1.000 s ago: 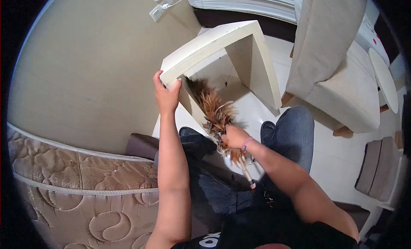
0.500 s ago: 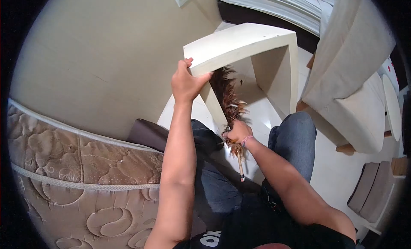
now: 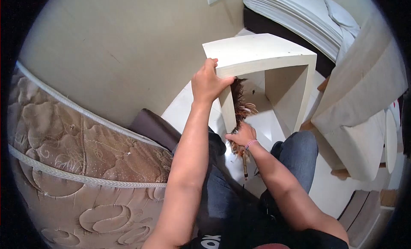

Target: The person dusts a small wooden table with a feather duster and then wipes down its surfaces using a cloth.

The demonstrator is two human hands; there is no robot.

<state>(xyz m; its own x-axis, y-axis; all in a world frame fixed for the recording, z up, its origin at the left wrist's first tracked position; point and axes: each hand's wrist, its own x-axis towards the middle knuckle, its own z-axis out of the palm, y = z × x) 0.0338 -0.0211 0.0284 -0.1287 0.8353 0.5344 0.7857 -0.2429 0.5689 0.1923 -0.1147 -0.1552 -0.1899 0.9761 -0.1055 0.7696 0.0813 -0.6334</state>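
Note:
My left hand [image 3: 208, 82] grips the near left corner of a white table [image 3: 261, 52], thumb along its front edge and fingers on top. This table has a curved front edge and two panel sides, with an open space beneath. Low at its left side panel, my right hand [image 3: 242, 134] is closed around a brown feather duster [image 3: 243, 105]. The duster's feathers reach up along the inner face of that panel. Its wooden stick end [image 3: 245, 169] points down toward me, below the hand.
A brown patterned mattress [image 3: 85, 154] stands on the left near the wall [image 3: 107, 56]. Behind the table is a bed with white sheets [image 3: 295, 19]. To the right stands a cloth-covered chair [image 3: 355, 120]. My knees flank the glossy white floor [image 3: 182, 107].
The view has shifted, so the table and both hands appear farther right and a little lower. My left hand keeps its hold on the corner; the right keeps the feather duster against the inner panel.

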